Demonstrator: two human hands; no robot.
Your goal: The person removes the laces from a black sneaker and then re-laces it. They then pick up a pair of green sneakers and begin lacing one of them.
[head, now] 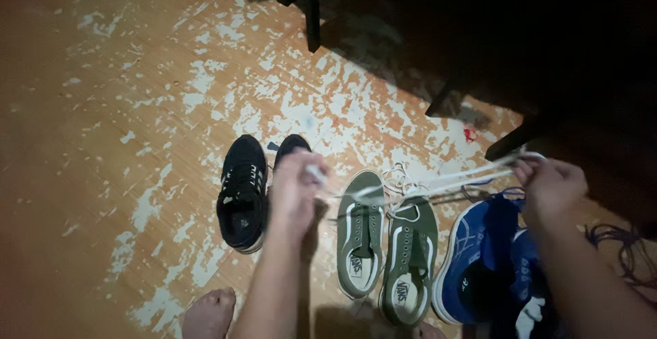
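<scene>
A white shoelace is stretched between my two hands above the shoes. My left hand pinches one end of it over the black sneakers. My right hand grips the other end above the blue sneakers. Two olive-green sneakers lie side by side on the floor between my hands. A loose tangle of white lace rests at the toe of the right green one.
The floor is worn orange wood with flaking white patches. Dark furniture legs and a dark shape fill the upper right. My bare toes show at the bottom. Dark cords lie at the right edge.
</scene>
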